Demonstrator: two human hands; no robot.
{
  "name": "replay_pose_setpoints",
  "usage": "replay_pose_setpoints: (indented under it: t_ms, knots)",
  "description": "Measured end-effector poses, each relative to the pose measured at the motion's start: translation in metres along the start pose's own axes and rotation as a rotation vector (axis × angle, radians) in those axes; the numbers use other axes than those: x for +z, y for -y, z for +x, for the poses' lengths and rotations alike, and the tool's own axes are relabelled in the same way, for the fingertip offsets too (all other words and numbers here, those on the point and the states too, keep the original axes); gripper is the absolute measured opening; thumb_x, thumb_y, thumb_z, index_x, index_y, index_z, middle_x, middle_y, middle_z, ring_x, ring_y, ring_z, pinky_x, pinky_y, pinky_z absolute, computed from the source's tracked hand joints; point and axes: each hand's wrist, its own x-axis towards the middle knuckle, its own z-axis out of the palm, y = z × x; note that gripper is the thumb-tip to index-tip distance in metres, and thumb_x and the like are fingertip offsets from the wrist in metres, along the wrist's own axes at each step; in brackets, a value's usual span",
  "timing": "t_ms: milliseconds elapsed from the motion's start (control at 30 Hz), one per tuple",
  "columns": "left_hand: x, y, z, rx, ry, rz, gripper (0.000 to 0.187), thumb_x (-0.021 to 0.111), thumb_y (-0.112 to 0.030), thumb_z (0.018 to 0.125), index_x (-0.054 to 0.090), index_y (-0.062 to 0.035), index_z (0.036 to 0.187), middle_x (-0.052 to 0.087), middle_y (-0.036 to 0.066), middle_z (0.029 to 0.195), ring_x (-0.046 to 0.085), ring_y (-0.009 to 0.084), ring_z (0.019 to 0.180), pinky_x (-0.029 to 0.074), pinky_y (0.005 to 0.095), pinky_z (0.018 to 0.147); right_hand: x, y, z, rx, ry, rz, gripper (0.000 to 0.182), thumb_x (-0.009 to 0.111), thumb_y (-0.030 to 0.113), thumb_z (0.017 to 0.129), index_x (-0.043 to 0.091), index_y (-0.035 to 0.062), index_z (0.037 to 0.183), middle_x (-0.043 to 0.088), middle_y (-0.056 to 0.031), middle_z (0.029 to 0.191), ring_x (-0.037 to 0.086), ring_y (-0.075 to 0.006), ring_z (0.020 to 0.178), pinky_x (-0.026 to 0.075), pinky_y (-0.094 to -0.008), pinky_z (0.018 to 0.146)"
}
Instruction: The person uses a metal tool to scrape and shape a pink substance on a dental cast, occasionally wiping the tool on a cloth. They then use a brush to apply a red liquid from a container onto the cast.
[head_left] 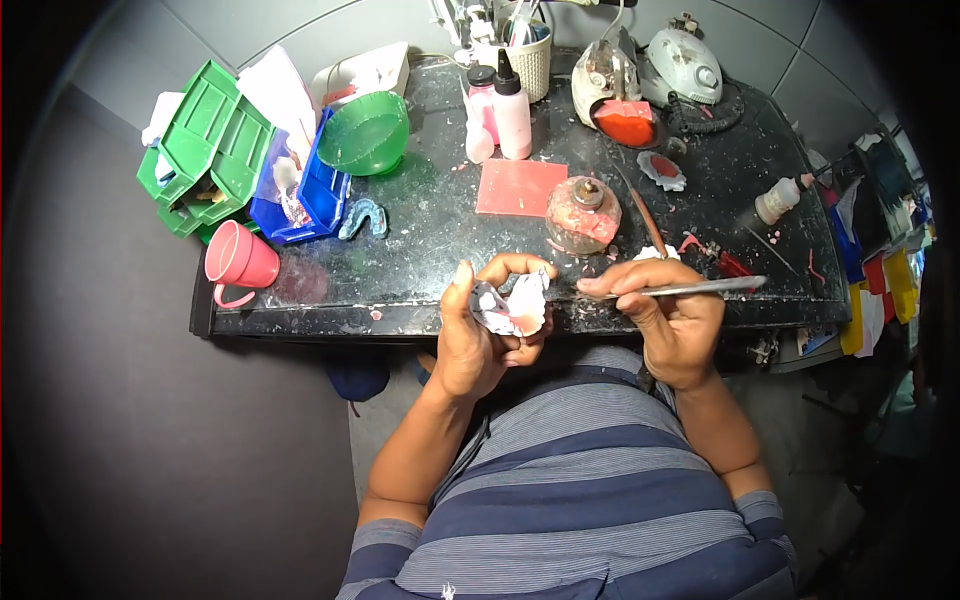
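Observation:
My left hand (470,340) is closed around a white plaster cast (512,303) with a pinkish patch, held up at the table's front edge. To its right, my right hand (680,320) pinches a thin metal tool (705,287), which lies roughly level, its handle end pointing right. The tool's left tip is hidden by or close to my fingers, apart from the cast. Behind my hands stand a glass burner (583,215) with pink residue and a flat pink wax sheet (522,187).
Blue (300,200) and green bins (215,140), a green bowl (365,133) and a pink cup (241,262) stand left. Bottles (512,115) are at the back. A brown-handled tool (648,215), a small bottle (778,203) and a white device (685,68) are right.

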Motion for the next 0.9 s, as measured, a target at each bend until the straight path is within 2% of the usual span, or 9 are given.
replay_pose_setpoints:
  t_ms: [67,100,133,233,300,333,433,700,900]
  knots:
    - [0.0,-0.001,0.0,-0.01,0.017,-0.06,0.085,0.021,-0.074,0.098,0.054,0.0013,0.119,0.055,0.005,0.072,0.036,0.009,0.048,0.026,0.0232,0.041,0.003,0.003,-0.007,0.02,-0.081,0.105,0.018,0.064,0.013,0.101,0.064,-0.005,0.099,0.072,-0.0152,0.093,0.073,-0.0189,0.089,0.058,-0.0285,0.079]
    - [0.0,0.0,0.001,-0.011,0.017,-0.06,0.085,0.021,-0.074,0.098,0.054,0.0013,0.119,0.055,0.005,0.072,0.036,0.009,0.048,0.026,0.0232,0.041,0.002,0.005,-0.011,0.061,-0.07,0.034,0.02,0.064,0.015,0.101,0.065,-0.004,0.095,0.072,-0.0132,0.092,0.072,-0.0168,0.082,0.058,-0.0277,0.073]
    - [0.0,0.0,0.001,-0.006,0.028,-0.062,0.085,0.021,-0.074,0.098,0.054,0.0016,0.119,0.056,0.005,0.073,0.036,0.0091,0.048,0.026,0.0231,0.04,0.001,0.009,-0.016,0.141,-0.03,0.035,0.019,0.064,0.015,0.101,0.066,-0.0034,0.095,0.071,-0.0111,0.09,0.073,-0.0167,0.083,0.058,-0.0277,0.069]
    - [-0.003,0.002,0.001,0.005,0.048,-0.077,0.085,0.021,-0.074,0.098,0.053,0.0019,0.119,0.057,0.006,0.076,0.036,0.0092,0.048,0.025,0.023,0.039,0.007,0.008,-0.015,0.14,-0.016,0.015,0.015,0.066,0.011,0.099,0.067,-0.0035,0.099,0.073,-0.0126,0.093,0.074,-0.0184,0.086,0.059,-0.0288,0.073]
    - [-0.003,0.002,0.001,0.008,0.057,-0.093,0.085,0.021,-0.074,0.098,0.053,0.0019,0.12,0.057,0.006,0.077,0.036,0.0092,0.048,0.025,0.0229,0.039,0.013,0.012,-0.002,-0.094,0.043,-0.272,0.013,0.07,0.006,0.094,0.069,-0.004,0.103,0.074,-0.0157,0.098,0.075,-0.0236,0.09,0.059,-0.0313,0.077]
    - [-0.003,0.002,0.001,0.002,0.042,-0.094,0.085,0.021,-0.074,0.098,0.053,0.0018,0.12,0.058,0.007,0.078,0.036,0.0091,0.048,0.026,0.0228,0.039,0.013,0.011,0.0,-0.094,0.044,-0.272,0.013,0.07,0.006,0.094,0.069,-0.004,0.103,0.074,-0.0157,0.098,0.075,-0.0236,0.09,0.059,-0.0313,0.077]
    - [-0.002,0.001,0.0,-0.008,0.022,-0.089,0.085,0.021,-0.074,0.098,0.053,0.0015,0.12,0.059,0.007,0.08,0.036,0.009,0.048,0.026,0.0228,0.04,0.016,0.01,0.001,-0.204,0.131,-0.374,0.016,0.073,0.0,0.087,0.071,-0.0034,0.102,0.073,-0.0172,0.1,0.074,-0.0318,0.097,0.06,-0.036,0.082]
    - [0.0,0.001,-0.001,-0.01,-0.014,-0.055,0.084,0.021,-0.073,0.099,0.053,0.0015,0.119,0.059,0.006,0.08,0.037,0.0088,0.047,0.026,0.0229,0.04,0.014,0.006,0.002,-0.199,0.162,-0.328,0.016,0.073,0.001,0.086,0.071,-0.0042,0.101,0.073,-0.0182,0.099,0.074,-0.0318,0.095,0.06,-0.0364,0.081]
    - [-0.002,0.0,0.0,-0.012,0.008,-0.041,0.084,0.021,-0.073,0.099,0.054,0.0023,0.118,0.056,0.005,0.073,0.036,0.009,0.045,0.026,0.0233,0.039,0.014,0.004,0.002,-0.217,0.154,-0.33,0.016,0.073,0.001,0.086,0.071,-0.0048,0.101,0.073,-0.0188,0.099,0.074,-0.0326,0.095,0.059,-0.0372,0.081]
